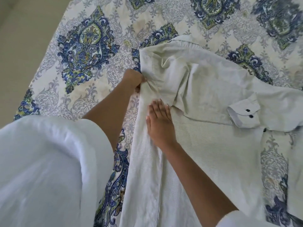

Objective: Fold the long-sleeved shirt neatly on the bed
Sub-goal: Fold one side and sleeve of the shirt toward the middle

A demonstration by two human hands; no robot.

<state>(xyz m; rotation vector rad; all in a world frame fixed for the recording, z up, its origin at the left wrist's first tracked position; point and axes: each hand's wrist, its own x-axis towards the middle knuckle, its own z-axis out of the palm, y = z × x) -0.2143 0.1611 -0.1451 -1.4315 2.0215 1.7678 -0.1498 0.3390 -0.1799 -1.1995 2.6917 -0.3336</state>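
Observation:
A pale off-white long-sleeved shirt [205, 89] lies spread on the bed, its body running from the near edge toward the middle. One sleeve is folded across the chest, and its cuff [244, 113] with two dark buttons rests at the right. My left hand [133, 81] pinches the shirt's left edge near the shoulder, fingers closed on the fabric. Flat on the shirt's body just below the folded sleeve lies my right hand [159, 123], fingers together and pressing down.
The bed is covered by a white bedspread [85, 51] with blue and green paisley medallions. Its left edge runs diagonally, with beige floor [19, 46] beyond. My white sleeve [49, 169] fills the lower left.

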